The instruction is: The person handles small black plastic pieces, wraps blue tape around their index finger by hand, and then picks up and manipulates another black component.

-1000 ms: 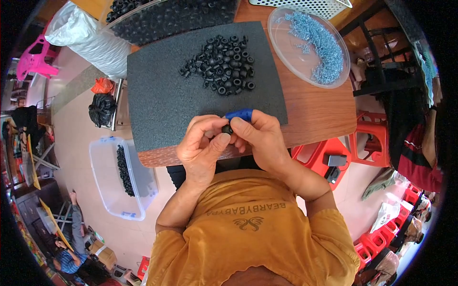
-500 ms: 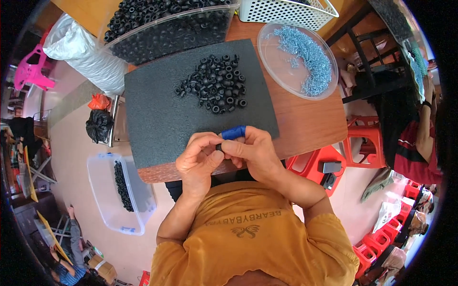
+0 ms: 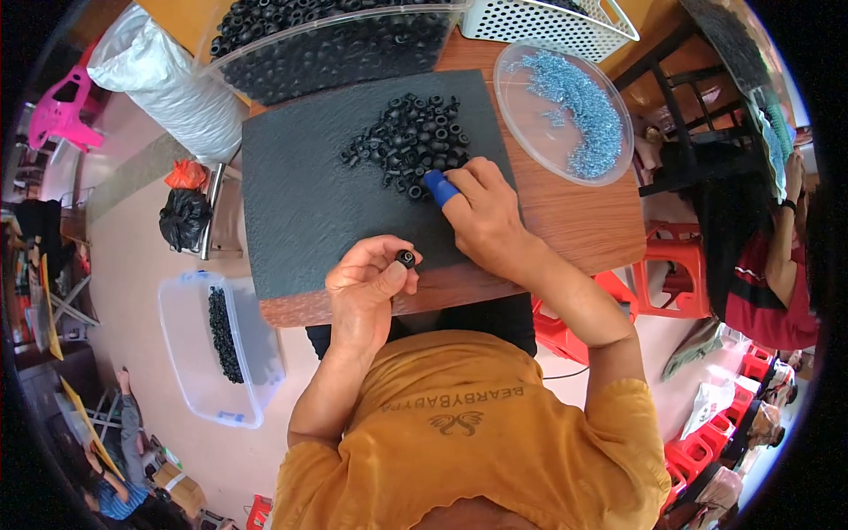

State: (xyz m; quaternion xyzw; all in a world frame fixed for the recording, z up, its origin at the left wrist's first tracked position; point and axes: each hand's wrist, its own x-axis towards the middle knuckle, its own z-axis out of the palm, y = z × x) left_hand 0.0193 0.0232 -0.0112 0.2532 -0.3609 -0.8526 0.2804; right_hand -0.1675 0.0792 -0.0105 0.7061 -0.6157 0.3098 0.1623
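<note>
My left hand [image 3: 369, 274] is closed, pinching a small black ring-shaped piece [image 3: 405, 258] between thumb and fingers above the table's near edge. A round opening in the piece faces up. My right hand [image 3: 486, 212] reaches palm-down to the near right edge of a pile of black pieces [image 3: 411, 137]. A blue wrap [image 3: 441, 188] covers one of its fingers, which stretches out to the pile. The other fingers are bent, and the thumb is hidden beneath. Under the pile lies a dark grey mat [image 3: 300, 194] on the brown wooden table [image 3: 574, 230].
A clear bin [image 3: 336, 66] full of black pieces stands at the back, beside a white perforated basket [image 3: 548, 28]. A round clear lid [image 3: 521, 115] holds light-blue beads at the right. A white sack [image 3: 177, 79], red stools [image 3: 676, 274] and a clear floor bin [image 3: 190, 353] stand around.
My right hand has left the left hand and moved forward to the pile. My left hand keeps the black piece, now seen more plainly. The view has shifted slightly.
</note>
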